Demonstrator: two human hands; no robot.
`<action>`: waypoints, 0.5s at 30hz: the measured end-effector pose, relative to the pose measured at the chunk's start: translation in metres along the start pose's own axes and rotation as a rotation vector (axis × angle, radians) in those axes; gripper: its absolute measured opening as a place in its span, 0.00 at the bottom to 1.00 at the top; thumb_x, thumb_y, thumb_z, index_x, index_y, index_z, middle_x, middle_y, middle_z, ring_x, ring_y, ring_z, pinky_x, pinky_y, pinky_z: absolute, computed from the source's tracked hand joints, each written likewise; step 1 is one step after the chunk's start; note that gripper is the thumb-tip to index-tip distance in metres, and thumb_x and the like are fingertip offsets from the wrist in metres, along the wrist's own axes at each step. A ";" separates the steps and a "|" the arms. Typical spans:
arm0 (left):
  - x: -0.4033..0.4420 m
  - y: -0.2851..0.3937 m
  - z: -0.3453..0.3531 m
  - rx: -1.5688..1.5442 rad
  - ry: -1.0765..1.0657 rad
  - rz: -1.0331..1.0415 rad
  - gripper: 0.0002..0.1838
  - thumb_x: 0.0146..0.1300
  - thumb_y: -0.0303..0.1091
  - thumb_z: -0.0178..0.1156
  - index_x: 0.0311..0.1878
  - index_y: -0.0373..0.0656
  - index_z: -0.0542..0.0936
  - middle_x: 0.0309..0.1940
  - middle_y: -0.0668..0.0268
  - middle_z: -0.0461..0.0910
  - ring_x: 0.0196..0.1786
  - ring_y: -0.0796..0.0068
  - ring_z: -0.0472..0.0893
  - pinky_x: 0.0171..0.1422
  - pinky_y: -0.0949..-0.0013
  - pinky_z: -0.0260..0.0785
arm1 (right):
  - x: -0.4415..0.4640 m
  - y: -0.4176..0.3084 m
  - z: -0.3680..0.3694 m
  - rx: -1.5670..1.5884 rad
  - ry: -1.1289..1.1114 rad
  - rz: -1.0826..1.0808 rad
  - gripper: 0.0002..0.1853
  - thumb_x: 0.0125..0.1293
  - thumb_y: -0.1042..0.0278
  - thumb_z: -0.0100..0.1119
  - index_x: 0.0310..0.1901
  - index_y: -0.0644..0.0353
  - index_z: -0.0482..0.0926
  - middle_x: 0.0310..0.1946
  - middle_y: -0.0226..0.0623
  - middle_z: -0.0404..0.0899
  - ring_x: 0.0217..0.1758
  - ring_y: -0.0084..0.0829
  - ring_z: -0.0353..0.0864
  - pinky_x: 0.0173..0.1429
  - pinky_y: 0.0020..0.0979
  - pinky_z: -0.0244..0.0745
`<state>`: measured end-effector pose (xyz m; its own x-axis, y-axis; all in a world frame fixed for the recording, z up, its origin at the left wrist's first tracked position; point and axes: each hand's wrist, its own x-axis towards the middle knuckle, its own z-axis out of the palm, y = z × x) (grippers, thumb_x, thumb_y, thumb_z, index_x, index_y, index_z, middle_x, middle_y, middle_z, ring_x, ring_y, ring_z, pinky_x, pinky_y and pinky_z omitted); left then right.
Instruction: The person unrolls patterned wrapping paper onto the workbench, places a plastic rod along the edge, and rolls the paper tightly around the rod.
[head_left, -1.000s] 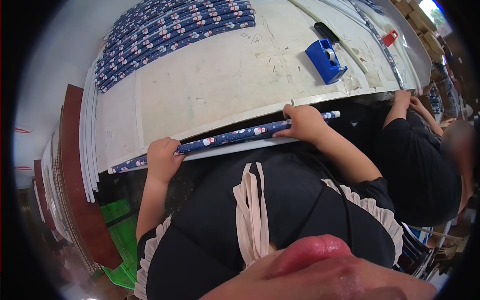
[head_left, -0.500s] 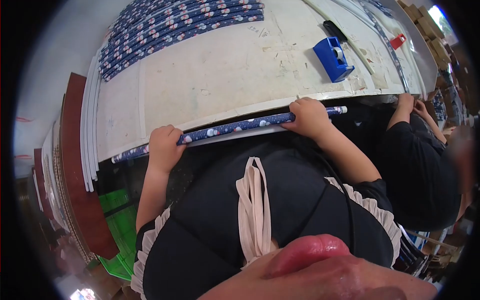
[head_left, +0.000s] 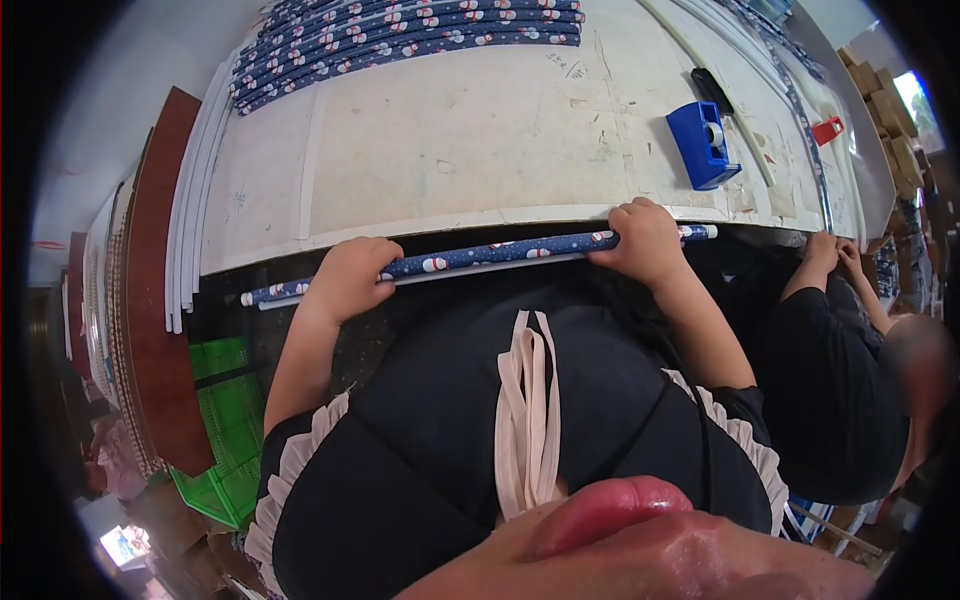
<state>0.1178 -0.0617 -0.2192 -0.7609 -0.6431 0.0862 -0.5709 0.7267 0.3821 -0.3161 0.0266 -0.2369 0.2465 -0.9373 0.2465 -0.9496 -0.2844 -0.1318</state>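
Note:
A long roll [head_left: 500,252] in navy snowman-print paper lies across my body, just off the near edge of the worktable [head_left: 450,150]. My left hand [head_left: 352,278] is wrapped round its left part, and my right hand [head_left: 645,243] grips it near the right end. White tips show at both ends of the roll. A plain white rod [head_left: 480,268] runs along its lower side, partly hidden by my hands. More snowman-print rolls [head_left: 410,42] lie side by side at the table's far left.
On the table stand a blue tape dispenser [head_left: 702,147], a black-handled tool [head_left: 712,92] and a red dispenser [head_left: 827,130]. White rods [head_left: 198,200] line the left edge. A green crate [head_left: 225,430] sits below left. A co-worker [head_left: 830,370] is at the right.
The camera view has shifted, so the table items appear farther right. Both hands keep hold of the roll, and its left end now sits farther from the table edge.

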 end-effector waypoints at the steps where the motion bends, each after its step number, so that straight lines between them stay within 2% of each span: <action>1: -0.001 -0.002 0.003 0.029 -0.049 0.007 0.17 0.51 0.28 0.71 0.45 0.44 0.81 0.36 0.60 0.82 0.45 0.52 0.83 0.49 0.52 0.74 | 0.002 -0.001 -0.003 0.001 -0.002 0.000 0.28 0.46 0.40 0.81 0.28 0.59 0.81 0.25 0.43 0.81 0.33 0.48 0.84 0.42 0.46 0.80; 3: -0.003 -0.004 0.010 0.061 -0.097 0.015 0.17 0.51 0.30 0.73 0.45 0.44 0.81 0.36 0.60 0.83 0.45 0.53 0.83 0.49 0.53 0.75 | 0.006 -0.002 -0.010 -0.008 -0.351 0.110 0.26 0.43 0.44 0.82 0.29 0.58 0.80 0.27 0.41 0.82 0.36 0.45 0.84 0.42 0.45 0.80; 4: -0.004 -0.004 0.014 0.078 -0.044 0.000 0.18 0.50 0.32 0.76 0.44 0.44 0.81 0.37 0.61 0.83 0.44 0.53 0.84 0.49 0.53 0.75 | 0.004 -0.001 -0.005 -0.007 -0.351 0.111 0.26 0.43 0.44 0.82 0.29 0.58 0.80 0.27 0.41 0.82 0.36 0.45 0.84 0.42 0.45 0.80; 6: -0.005 -0.001 0.017 0.097 0.010 -0.014 0.19 0.49 0.35 0.78 0.43 0.44 0.81 0.37 0.61 0.83 0.43 0.53 0.84 0.48 0.53 0.75 | -0.004 0.001 0.009 -0.013 0.033 -0.051 0.25 0.41 0.48 0.82 0.30 0.57 0.79 0.29 0.39 0.82 0.39 0.43 0.83 0.42 0.45 0.79; 9: -0.003 0.006 0.008 0.083 -0.007 -0.098 0.20 0.48 0.40 0.80 0.40 0.45 0.82 0.35 0.61 0.83 0.41 0.54 0.84 0.46 0.53 0.75 | -0.012 -0.009 0.012 -0.053 0.099 -0.082 0.25 0.42 0.49 0.82 0.31 0.57 0.79 0.30 0.38 0.82 0.40 0.42 0.83 0.42 0.45 0.79; 11: -0.004 0.010 0.004 0.142 0.004 -0.121 0.19 0.47 0.40 0.81 0.38 0.46 0.82 0.32 0.61 0.83 0.41 0.54 0.84 0.45 0.53 0.75 | -0.013 -0.013 0.005 -0.024 0.055 -0.058 0.26 0.45 0.46 0.82 0.33 0.57 0.79 0.30 0.39 0.82 0.39 0.44 0.84 0.42 0.45 0.79; 13: -0.001 0.002 0.013 0.186 0.054 -0.072 0.20 0.48 0.42 0.81 0.39 0.46 0.82 0.32 0.61 0.83 0.41 0.53 0.84 0.45 0.52 0.75 | -0.003 -0.016 -0.004 0.153 -0.320 0.140 0.28 0.48 0.43 0.81 0.35 0.57 0.79 0.30 0.42 0.83 0.38 0.47 0.84 0.42 0.46 0.78; 14: -0.001 -0.001 0.014 0.240 0.104 -0.027 0.20 0.48 0.43 0.81 0.39 0.46 0.82 0.32 0.61 0.84 0.41 0.52 0.84 0.45 0.52 0.75 | -0.003 -0.016 -0.006 0.149 -0.302 0.129 0.28 0.51 0.40 0.79 0.36 0.57 0.79 0.30 0.44 0.83 0.38 0.50 0.85 0.42 0.48 0.78; 15: -0.004 -0.002 0.013 0.142 0.100 -0.043 0.20 0.49 0.45 0.80 0.39 0.47 0.83 0.32 0.60 0.84 0.40 0.52 0.85 0.44 0.52 0.75 | -0.009 -0.014 0.006 0.058 -0.108 0.049 0.25 0.51 0.46 0.79 0.36 0.58 0.79 0.30 0.43 0.81 0.37 0.50 0.83 0.41 0.48 0.76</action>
<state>0.1180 -0.0579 -0.2322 -0.7044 -0.6900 0.1665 -0.6454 0.7202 0.2546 -0.3038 0.0383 -0.2430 0.2229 -0.9656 0.1337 -0.9488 -0.2464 -0.1976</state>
